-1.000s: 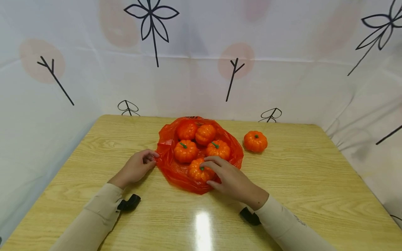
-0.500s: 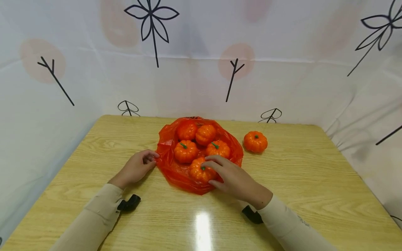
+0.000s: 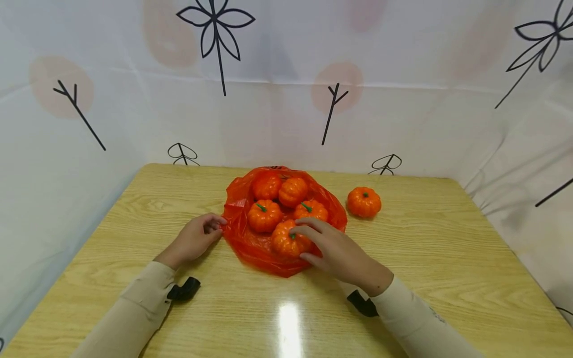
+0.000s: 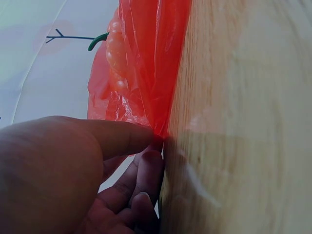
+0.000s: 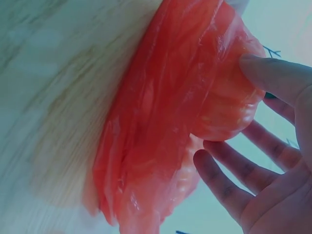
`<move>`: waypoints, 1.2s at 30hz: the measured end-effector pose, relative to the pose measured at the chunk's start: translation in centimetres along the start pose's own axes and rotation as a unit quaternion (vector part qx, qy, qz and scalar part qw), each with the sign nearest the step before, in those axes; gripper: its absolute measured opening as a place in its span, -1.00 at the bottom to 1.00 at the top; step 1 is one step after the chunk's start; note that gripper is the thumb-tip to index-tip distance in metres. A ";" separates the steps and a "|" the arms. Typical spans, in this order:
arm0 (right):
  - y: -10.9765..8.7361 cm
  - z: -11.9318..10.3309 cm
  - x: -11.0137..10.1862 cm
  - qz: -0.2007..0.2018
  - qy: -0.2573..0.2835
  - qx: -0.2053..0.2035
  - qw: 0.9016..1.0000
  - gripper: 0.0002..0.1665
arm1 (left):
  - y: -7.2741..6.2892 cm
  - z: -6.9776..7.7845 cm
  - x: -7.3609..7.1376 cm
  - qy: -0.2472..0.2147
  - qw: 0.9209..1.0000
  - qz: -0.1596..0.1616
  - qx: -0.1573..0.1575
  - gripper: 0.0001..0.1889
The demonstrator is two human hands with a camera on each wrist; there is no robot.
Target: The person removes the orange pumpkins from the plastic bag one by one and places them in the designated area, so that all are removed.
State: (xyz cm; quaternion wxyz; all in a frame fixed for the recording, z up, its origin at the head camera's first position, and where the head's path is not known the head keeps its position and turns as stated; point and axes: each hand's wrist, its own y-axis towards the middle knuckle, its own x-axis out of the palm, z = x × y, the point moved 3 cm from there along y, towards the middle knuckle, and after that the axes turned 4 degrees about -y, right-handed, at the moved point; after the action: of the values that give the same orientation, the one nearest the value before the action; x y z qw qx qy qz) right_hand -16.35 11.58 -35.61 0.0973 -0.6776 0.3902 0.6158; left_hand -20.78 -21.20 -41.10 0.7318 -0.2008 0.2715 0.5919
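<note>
A red plastic bag (image 3: 250, 254) lies spread open on the table with several small orange pumpkins inside. My left hand (image 3: 192, 239) is at its left edge; in the left wrist view, thumb and fingertips pinch the red film (image 4: 158, 58) close to the tabletop. My right hand (image 3: 344, 251) holds the nearest pumpkin (image 3: 286, 242) at the bag's front right, fingers over its top and thumb at its near side. In the right wrist view, the thumb and fingers of the right hand (image 5: 278, 195) spread around that pumpkin, which the bag (image 5: 151, 117) partly covers.
Another orange pumpkin (image 3: 364, 202) sits on the wooden table (image 3: 447, 258), right of the bag. A patterned white cloth (image 3: 277, 119) hangs behind the table and along its sides. Black wrist mounts (image 3: 184, 289) show under both sleeves.
My right hand has shifted slightly right and away from me, and the nearest pumpkin has moved with it inside the bag. The left hand stays at the bag's edge.
</note>
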 end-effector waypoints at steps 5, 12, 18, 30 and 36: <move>-0.1 0.2 -0.3 0.004 0.001 0.009 1.000 -0.37 | 0.0 0.0 0.0 -0.002 1.000 0.000 -0.002 -0.80; -0.2 0.3 -0.9 0.010 0.000 0.017 1.000 -0.34 | 0.0 0.1 0.0 -0.002 1.000 0.000 -0.001 -0.80; -0.2 0.5 -1.3 0.022 -0.004 0.008 1.000 -0.33 | 0.0 0.1 0.0 0.000 1.000 0.000 -0.002 -0.80; -0.2 0.9 -2.3 0.017 -0.012 0.008 1.000 -0.33 | -0.1 0.1 0.0 -0.003 1.000 -0.001 -0.003 -0.80; -0.3 1.1 -2.8 0.013 -0.023 0.014 1.000 -0.32 | 0.0 0.0 0.0 -0.001 1.000 0.000 0.000 -0.80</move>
State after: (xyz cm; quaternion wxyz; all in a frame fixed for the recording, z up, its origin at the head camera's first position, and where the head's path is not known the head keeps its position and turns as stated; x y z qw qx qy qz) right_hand -16.79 13.62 -33.41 0.1077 -0.6570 0.4053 0.6265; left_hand -20.78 -21.13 -41.08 0.7318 -0.2003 0.2714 0.5922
